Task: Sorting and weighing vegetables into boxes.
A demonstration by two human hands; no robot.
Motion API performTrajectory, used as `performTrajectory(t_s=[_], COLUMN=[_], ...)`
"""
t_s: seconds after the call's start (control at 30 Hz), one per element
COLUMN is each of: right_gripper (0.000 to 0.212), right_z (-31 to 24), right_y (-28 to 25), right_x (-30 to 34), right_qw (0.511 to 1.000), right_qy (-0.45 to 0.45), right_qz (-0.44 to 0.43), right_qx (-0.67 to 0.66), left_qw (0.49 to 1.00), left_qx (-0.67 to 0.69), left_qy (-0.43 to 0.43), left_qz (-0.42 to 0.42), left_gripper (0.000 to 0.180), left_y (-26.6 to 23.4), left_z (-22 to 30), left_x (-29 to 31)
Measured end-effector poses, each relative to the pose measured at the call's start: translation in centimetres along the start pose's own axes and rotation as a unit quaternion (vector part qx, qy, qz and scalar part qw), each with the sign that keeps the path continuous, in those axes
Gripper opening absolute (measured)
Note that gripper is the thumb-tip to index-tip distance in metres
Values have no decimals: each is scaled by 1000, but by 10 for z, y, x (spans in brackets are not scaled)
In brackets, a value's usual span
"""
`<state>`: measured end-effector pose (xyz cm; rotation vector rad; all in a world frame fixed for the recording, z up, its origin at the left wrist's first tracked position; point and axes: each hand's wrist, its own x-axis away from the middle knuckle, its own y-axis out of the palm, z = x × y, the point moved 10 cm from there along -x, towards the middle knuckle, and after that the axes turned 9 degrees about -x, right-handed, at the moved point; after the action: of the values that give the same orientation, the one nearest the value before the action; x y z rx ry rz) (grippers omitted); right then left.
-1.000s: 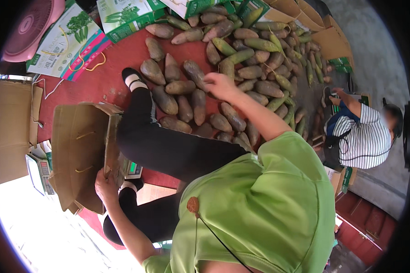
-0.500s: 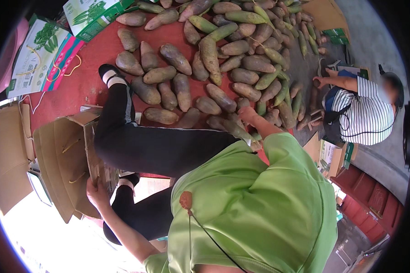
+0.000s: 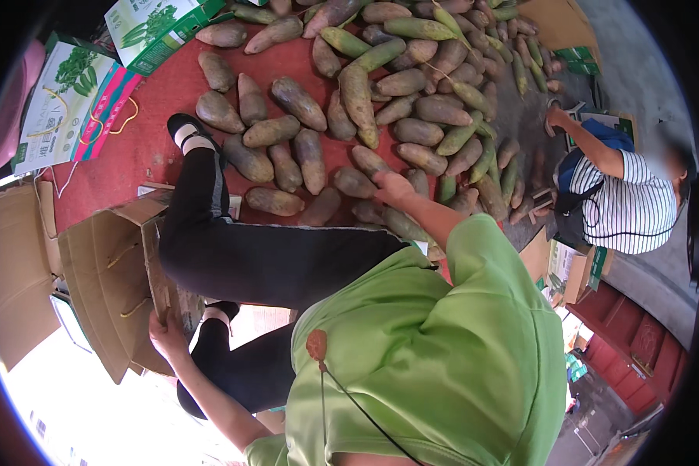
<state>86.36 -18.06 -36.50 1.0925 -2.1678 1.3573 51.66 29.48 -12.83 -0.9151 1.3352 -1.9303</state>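
Note:
My right hand [image 3: 396, 189] reaches into a spread of purple-grey and green radishes. Its fingers close over the near end of one purplish radish [image 3: 368, 160], hiding that end. Other radishes lie close around it, such as the plump one [image 3: 355, 183] to its left. At the lower left, my left hand [image 3: 168, 334] grips the edge of an open cardboard box [image 3: 97, 260] that tilts beside my leg. The box's flaps stand spread, with yellow cord handles showing; its inside is mostly hidden.
The radishes lie on a red mat [image 3: 159, 144], piled thicker at the far right. Printed green-and-white cartons [image 3: 70, 101] stand at the upper left. A co-worker in a striped shirt [image 3: 629, 194] bends at the right. My bent leg [image 3: 279, 260] lies between the box and the radishes.
My right hand has moved left and slightly upward in the picture, onto the purplish radish. My left hand stays on the box edge. The co-worker has shifted slightly, with an arm reaching farther up.

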Motion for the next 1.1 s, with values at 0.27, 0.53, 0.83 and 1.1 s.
performTrajectory(t_s=[0.27, 0.53, 0.83, 1.1], right_gripper=[48, 49, 47, 73], right_z=[-87, -82, -75, -130], right_y=[50, 62, 29, -84], right_x=[-54, -61, -31, -9], right_qw=[962, 949, 983, 949], right_qy=[-51, -2, -26, -154], right_qz=[-40, -81, -27, 237], right_qx=[265, 303, 178, -138], left_qw=[1000, 1000, 999, 1000], left_qx=[-21, 0, -48, 4], left_qy=[12, 13, 7, -10], left_qz=[12, 27, 15, -14], left_gripper=[18, 14, 16, 23], left_y=[-5, -7, -3, -8], left_z=[11, 13, -1, 12], left_x=[2, 3, 1, 5])
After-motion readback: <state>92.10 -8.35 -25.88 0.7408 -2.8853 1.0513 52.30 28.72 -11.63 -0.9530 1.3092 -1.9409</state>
